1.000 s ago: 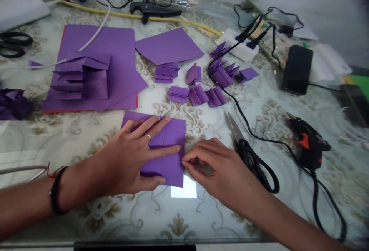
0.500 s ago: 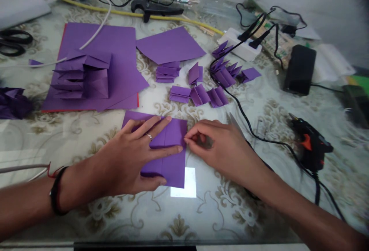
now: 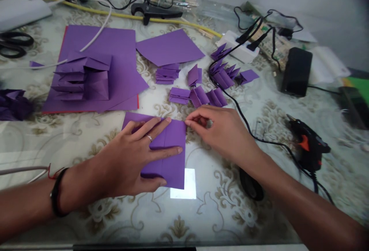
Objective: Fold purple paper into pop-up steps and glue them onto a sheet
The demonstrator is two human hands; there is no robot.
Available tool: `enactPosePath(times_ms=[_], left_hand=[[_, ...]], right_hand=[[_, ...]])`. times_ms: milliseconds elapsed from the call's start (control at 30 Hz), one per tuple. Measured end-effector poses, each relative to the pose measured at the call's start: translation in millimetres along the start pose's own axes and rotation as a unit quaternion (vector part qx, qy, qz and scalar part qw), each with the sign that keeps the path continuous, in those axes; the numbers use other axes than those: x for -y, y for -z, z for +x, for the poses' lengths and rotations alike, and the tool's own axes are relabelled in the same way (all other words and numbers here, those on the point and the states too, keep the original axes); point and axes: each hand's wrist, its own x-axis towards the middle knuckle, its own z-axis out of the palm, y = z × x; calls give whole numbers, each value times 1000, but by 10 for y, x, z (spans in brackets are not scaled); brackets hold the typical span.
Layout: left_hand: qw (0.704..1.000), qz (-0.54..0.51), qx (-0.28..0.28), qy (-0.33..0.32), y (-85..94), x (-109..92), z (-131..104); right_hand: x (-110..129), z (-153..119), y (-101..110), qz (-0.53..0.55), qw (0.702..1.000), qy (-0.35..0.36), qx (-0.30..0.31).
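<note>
A creased purple sheet of paper [image 3: 173, 168] lies flat on the table in the middle of the view. My left hand [image 3: 135, 153] is open on it, fingers spread and pressing it down; part of the sheet is hidden underneath. At the sheet's upper right corner, my right hand [image 3: 220, 128] is closed in a pinch on the paper's edge. Just beyond that hand are small folded purple paper pieces [image 3: 199, 96]. Black-handled scissors [image 3: 251, 186] lie partly hidden under the right forearm.
A stack of purple sheets [image 3: 121, 51] with a larger folded paper piece [image 3: 98, 83] is at back left. On the right lie a glue gun [image 3: 309, 143] and its black cable [image 3: 245, 116]. A white power strip [image 3: 238, 47] stands behind the folded pieces.
My right hand has slid away from me along the sheet's right edge, up to its far corner. The left hand has stayed in place, and more of the scissors' handle shows.
</note>
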Motion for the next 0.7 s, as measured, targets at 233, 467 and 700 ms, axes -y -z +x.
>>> enactPosePath(times_ms=[233,467,700], left_hand=[[1000,-2,0,1,6,-10,-21],[1000,2,1,-2,-7,2,-4],[1000,4,-9,-5,-22,5,-10]], right_hand=[[10,-143,-37,-16,995,96,-14],[78,-325,-20,7,988,153,2],[160,-465,4,2,986,164,24]])
